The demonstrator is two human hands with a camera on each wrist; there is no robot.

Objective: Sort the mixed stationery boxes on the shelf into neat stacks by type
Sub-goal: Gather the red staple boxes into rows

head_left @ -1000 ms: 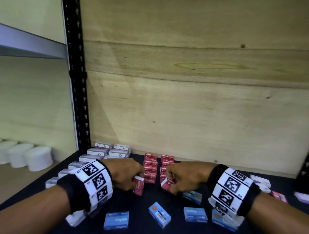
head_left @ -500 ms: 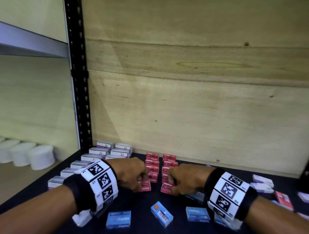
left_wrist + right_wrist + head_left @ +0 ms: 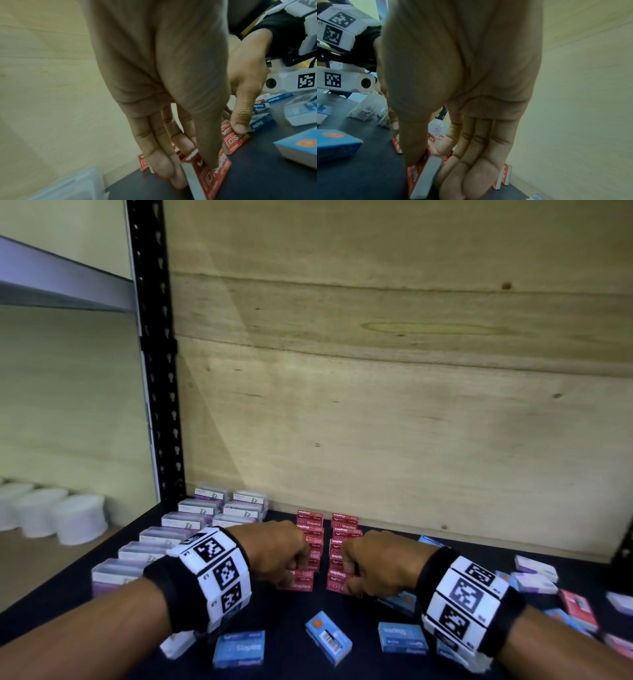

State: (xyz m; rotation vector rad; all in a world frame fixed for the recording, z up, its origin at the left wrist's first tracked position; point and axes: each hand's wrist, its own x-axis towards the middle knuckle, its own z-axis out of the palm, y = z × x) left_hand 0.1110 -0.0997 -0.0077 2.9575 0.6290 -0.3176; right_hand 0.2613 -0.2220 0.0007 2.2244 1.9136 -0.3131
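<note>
Each hand is adding one red staple box to the near end of a row of the same boxes on the dark shelf (image 3: pixel 281 645). The left hand (image 3: pixel 277 553) pinches its red staple box (image 3: pixel 208 174) between thumb and fingers, the box standing on edge at the front of the left red row (image 3: pixel 310 542). The right hand (image 3: pixel 380 566) has its own red staple box (image 3: pixel 423 175) clamped the same way, thumb on the printed face and fingers behind, at the front of the right red row (image 3: pixel 342 539).

To do this well, I would press each box flat against the one behind it before letting go, keeping the printed faces turned the same way and the bottom edge squarely on the shelf; released while tilted, a thin box could tip and knock its neighbours over. Thumbs should come away last and straight back.

The boxes are small, flat cardboard cartons with glossy red faces marked "Staples" and plain pale sides, light and easy to slide. Left of the red rows stand white and purple boxes (image 3: pixel 191 520), already lined up. Nearer the camera than the red rows lie loose blue staple boxes (image 3: pixel 239 648), flat and at odd angles, with more mixed boxes (image 3: pixel 537 577) to the right, unsorted.
</note>
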